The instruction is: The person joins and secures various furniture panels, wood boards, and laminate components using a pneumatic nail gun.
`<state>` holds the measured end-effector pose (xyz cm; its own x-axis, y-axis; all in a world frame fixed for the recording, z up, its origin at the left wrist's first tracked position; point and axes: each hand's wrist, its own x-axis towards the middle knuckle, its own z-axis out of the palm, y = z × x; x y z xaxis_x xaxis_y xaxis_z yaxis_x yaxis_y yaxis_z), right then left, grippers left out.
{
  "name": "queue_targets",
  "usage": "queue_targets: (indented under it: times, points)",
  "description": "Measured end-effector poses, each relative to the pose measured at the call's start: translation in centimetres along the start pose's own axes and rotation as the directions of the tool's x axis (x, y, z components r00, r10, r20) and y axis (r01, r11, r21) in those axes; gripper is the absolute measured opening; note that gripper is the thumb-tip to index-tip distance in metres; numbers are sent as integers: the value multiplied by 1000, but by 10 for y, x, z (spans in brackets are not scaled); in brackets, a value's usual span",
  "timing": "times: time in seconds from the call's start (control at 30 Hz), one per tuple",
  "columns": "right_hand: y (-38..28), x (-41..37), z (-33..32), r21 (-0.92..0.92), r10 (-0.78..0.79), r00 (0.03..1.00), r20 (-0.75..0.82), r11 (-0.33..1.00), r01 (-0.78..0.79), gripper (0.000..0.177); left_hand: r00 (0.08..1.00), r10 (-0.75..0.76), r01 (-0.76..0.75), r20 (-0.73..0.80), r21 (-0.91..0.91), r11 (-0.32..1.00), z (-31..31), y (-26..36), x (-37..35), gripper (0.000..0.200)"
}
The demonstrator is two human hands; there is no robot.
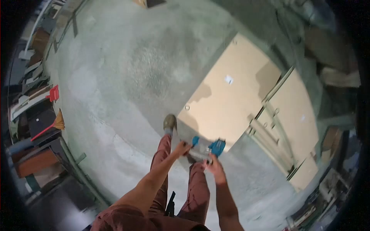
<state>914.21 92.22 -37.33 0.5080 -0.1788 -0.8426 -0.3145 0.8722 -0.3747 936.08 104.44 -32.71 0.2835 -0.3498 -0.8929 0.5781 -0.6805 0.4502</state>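
Observation:
My left hand [182,148] is closed, with a small blue piece [195,141] showing just past its fingers. My right hand [214,167] is closed around the lower end of a larger blue handheld tool [217,147], whose exact kind is too blurred to tell. A pale, whitish strip [198,155] runs between the two hands. Both hands are in front of my legs, near the lower corner of a large beige panel [227,96]. That panel lies flat on the floor and has a small white label [228,79].
Beige frame pieces [269,140] lie across a second beige panel [302,115] at right. On the left are a red dustpan [54,93], a broom [58,121] and stacked boards [40,163]. The floor [115,77] is grey concrete. My shoe [169,121] stands beside the panel's corner.

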Motion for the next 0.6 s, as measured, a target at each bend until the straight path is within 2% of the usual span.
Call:
queue_targets:
  times: [0.03,0.07,0.1,0.13,0.17,0.2,0.23,0.27,0.3,0.37,0.4,0.43,0.47,0.5,0.57,0.6]
  points:
    - [-58,-50,52,575,453,891,-33,738,-354,27,999,-7,10,33,-72,997,0,-28,-4,40]
    - [-68,-72,67,550,405,914,-23,769,-326,28,999,-39,39,13,-58,998,1,-51,-10,42]
    - [-67,-102,72,526,357,934,-10,796,-299,29,1000,1,1,19,-62,998,-4,-32,-47,42]
    - [-68,-125,74,529,383,921,65,770,-357,29,999,52,-51,11,-75,996,-10,9,-101,43]
    - [-76,-141,85,528,413,901,136,739,-419,29,988,36,-20,153,-104,994,-19,19,-125,44]
    - [-94,-168,108,419,372,923,102,825,-379,28,993,27,-21,115,-54,998,-27,60,-179,44]
    - [-112,-203,136,305,325,943,68,893,-330,27,992,43,-34,119,-81,996,-33,64,-202,45]
    - [-119,-222,147,231,319,941,118,913,-338,26,977,60,-35,205,-123,992,-40,49,-206,46]
    - [-124,-237,157,157,315,935,165,927,-340,25,987,73,-54,143,-128,990,-46,64,-237,49]
    - [-138,-262,181,97,305,936,176,941,-324,23,981,114,-102,159,-81,991,-56,58,-249,52]
    - [-143,-273,194,42,271,944,187,958,-284,23,978,137,-125,155,-86,989,-63,77,-271,52]
    - [-149,-282,208,-13,237,950,203,971,-240,23,974,171,-180,147,47,983,-75,106,-305,54]
    - [-157,-291,221,-38,274,952,134,962,-271,22,969,205,-228,138,183,956,-86,125,-326,56]
    - [-159,-301,233,-46,261,954,147,965,-257,22,975,156,-153,160,-34,988,-92,111,-322,58]
    - [-164,-316,257,-77,197,962,190,980,-186,24,968,236,-244,80,98,965,-111,107,-320,58]
    - [-171,-330,278,-78,173,963,207,984,-160,24,965,236,-250,111,139,958,-123,127,-340,57]
